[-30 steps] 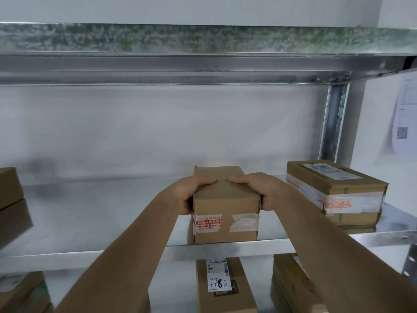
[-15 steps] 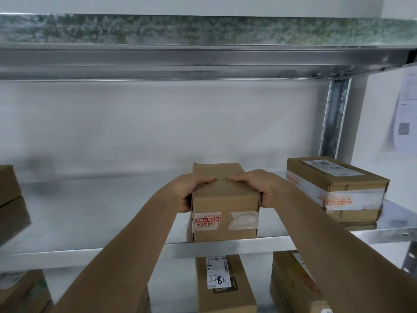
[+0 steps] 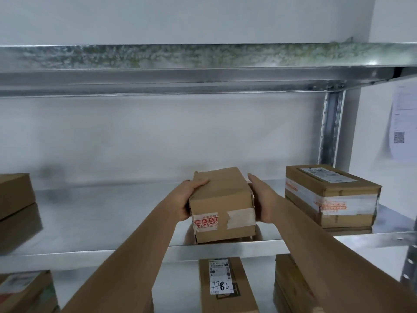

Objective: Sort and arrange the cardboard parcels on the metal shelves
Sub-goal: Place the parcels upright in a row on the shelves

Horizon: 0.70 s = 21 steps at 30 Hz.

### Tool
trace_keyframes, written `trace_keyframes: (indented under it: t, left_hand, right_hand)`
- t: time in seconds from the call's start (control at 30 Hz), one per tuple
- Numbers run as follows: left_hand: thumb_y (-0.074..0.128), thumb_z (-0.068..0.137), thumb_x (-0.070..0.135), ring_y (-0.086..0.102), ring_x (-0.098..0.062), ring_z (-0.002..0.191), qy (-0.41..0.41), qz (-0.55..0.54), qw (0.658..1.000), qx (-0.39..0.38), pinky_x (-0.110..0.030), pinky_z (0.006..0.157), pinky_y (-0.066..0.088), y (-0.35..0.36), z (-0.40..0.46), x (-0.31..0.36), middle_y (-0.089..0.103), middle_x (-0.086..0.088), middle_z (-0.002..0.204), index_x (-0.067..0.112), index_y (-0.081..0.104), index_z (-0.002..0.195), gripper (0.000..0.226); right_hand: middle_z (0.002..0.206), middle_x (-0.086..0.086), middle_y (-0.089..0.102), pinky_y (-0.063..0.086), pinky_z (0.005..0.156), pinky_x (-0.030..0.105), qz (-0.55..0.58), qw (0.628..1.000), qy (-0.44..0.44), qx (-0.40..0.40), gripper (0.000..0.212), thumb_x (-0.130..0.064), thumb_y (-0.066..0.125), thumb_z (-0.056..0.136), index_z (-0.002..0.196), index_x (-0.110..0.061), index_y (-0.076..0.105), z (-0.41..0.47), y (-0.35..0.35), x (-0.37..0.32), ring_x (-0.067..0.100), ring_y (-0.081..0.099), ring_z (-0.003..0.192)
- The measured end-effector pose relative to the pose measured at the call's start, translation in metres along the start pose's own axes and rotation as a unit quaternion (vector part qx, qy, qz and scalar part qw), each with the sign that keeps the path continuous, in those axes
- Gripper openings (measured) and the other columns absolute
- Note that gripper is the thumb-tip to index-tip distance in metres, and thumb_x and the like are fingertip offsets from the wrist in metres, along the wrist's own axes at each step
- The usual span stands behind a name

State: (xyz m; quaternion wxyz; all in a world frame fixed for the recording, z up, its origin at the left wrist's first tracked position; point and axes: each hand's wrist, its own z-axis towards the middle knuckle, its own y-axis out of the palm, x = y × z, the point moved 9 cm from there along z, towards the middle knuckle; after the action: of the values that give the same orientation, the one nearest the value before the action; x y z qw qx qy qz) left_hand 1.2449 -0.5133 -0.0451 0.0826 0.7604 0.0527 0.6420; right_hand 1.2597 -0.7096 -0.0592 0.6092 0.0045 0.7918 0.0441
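Lower shelf, nearest: a labelled box (image 3: 226, 284) with handwritten digits lies below the front rail, flanked by a box at lower left (image 3: 24, 290) and a stack at lower right (image 3: 291, 283); these appear already stored.
Forearms: both reach up and forward from the bottom of the view, converging on one parcel.
Middle shelf (image 3: 101, 222): a bare metal deck at roughly chest height; its front rail runs just under the held parcel.
Held parcel (image 3: 222, 204): a small cardboard box sealed with red-printed and white tape, sitting at the front edge of the middle shelf, long axis pointing toward the back wall; probably being squared up or slid into its slot.
Left hand (image 3: 191, 199): clasps the parcel's left side, thumb lying over the top edge, fingers curled down the side.
Right hand (image 3: 261, 199): flat against the parcel's right side, fingers straight and pointing toward the wall; it presses rather than wraps, steadying the box from that side.
Neighbouring parcel (image 3: 331, 197): a larger taped box near the right of the held one, apart from it, beside the upright post (image 3: 331, 127).
Left edge: a box (image 3: 15, 195) partly in view on the same shelf.
Upper shelf (image 3: 203, 71): seen from beneath; its contents cannot be told.
Far right wall: a printed sheet (image 3: 404, 118) with a code square.
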Motion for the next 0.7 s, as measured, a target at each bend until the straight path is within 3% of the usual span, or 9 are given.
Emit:
trace_keyframes:
  t: [0.07,0.13,0.23,0.3,0.37,0.43,0.5,0.6,0.7]
  left_hand:
    - [0.067,0.097,0.021,0.073,-0.026,0.075,0.030,-0.059,0.997,0.031,-0.034,0.053,0.059,-0.009,-0.001,0.003,0.064,-0.016,0.129,0.018,0.036,0.156,0.066]
    - [0.059,0.102,0.012,0.073,-0.025,0.081,0.061,-0.095,0.992,0.049,-0.032,0.051,0.059,-0.014,-0.003,0.007,0.055,-0.015,0.145,0.030,0.025,0.161,0.070]
    - [0.047,0.107,0.009,0.071,-0.022,0.079,0.080,-0.027,0.995,0.056,-0.033,0.059,0.058,-0.008,-0.005,0.015,0.064,-0.013,0.130,0.025,0.042,0.154,0.050]
    - [0.048,0.108,0.023,0.067,-0.023,0.088,0.068,0.071,0.993,0.062,-0.036,0.073,0.055,0.002,-0.009,0.017,0.069,-0.009,0.111,0.018,0.059,0.139,0.033]
    - [0.046,0.104,0.054,0.062,-0.025,0.097,0.039,0.136,0.989,0.048,-0.038,0.085,0.050,0.015,-0.014,0.016,0.069,-0.006,0.103,0.021,0.067,0.124,0.043]
    - [0.041,0.095,0.075,0.061,-0.020,0.106,0.037,0.150,0.988,0.011,-0.035,0.095,0.045,0.028,-0.011,0.016,0.070,-0.001,0.113,0.028,0.067,0.122,0.060]
    - [0.049,0.088,0.081,0.065,-0.017,0.115,0.049,0.121,0.991,-0.030,-0.033,0.098,0.047,0.035,-0.004,0.017,0.072,0.001,0.124,0.031,0.067,0.129,0.068]
    - [0.073,0.076,0.064,0.066,-0.029,0.122,0.041,0.066,0.995,-0.069,-0.047,0.114,0.044,0.033,0.005,0.013,0.072,-0.008,0.127,0.022,0.065,0.135,0.073]
    - [0.074,0.084,0.045,0.065,-0.034,0.123,0.048,0.042,0.994,-0.090,-0.049,0.114,0.045,0.033,0.009,0.012,0.072,-0.013,0.126,0.015,0.065,0.133,0.058]
  right_hand:
    - [0.116,0.017,0.069,0.053,0.101,0.048,-0.012,1.000,-0.001,0.002,0.047,-0.062,0.046,0.099,0.120,-0.024,0.064,-0.007,-0.004,0.001,0.035,0.067,0.107]
    - [0.102,0.015,0.071,0.059,0.085,0.042,-0.019,1.000,-0.011,0.014,0.041,-0.055,0.056,0.097,0.108,-0.018,0.067,-0.011,-0.009,-0.006,0.033,0.069,0.095]
    - [0.094,0.009,0.069,0.054,0.076,0.034,-0.058,0.995,-0.073,0.033,0.040,-0.048,0.064,0.094,0.104,-0.010,0.070,-0.015,-0.015,-0.036,0.026,0.063,0.086]
    - [0.094,0.007,0.067,0.050,0.071,0.030,-0.100,0.988,-0.109,0.037,0.039,-0.044,0.067,0.090,0.106,-0.009,0.070,-0.015,-0.015,-0.055,0.024,0.062,0.084]
    - [0.090,0.005,0.066,0.048,0.063,0.025,-0.129,0.982,-0.135,0.040,0.025,-0.037,0.070,0.090,0.096,-0.013,0.065,-0.018,-0.013,-0.067,0.021,0.061,0.079]
    - [0.089,0.004,0.065,0.048,0.059,0.026,-0.150,0.977,-0.145,0.039,0.024,-0.031,0.075,0.088,0.092,-0.013,0.059,-0.018,-0.008,-0.071,0.018,0.062,0.076]
    - [0.089,0.004,0.068,0.049,0.059,0.026,-0.152,0.978,-0.142,0.026,0.021,-0.027,0.076,0.088,0.092,-0.012,0.062,-0.017,-0.001,-0.069,0.016,0.064,0.075]
    - [0.089,0.005,0.074,0.053,0.060,0.028,-0.135,0.985,-0.108,-0.003,0.016,-0.027,0.075,0.091,0.093,-0.012,0.068,-0.014,0.009,-0.058,0.017,0.067,0.075]
    - [0.103,0.012,0.076,0.059,0.074,0.041,-0.118,0.989,-0.081,-0.030,0.021,-0.029,0.074,0.091,0.103,-0.012,0.070,-0.012,0.014,-0.051,0.027,0.071,0.089]
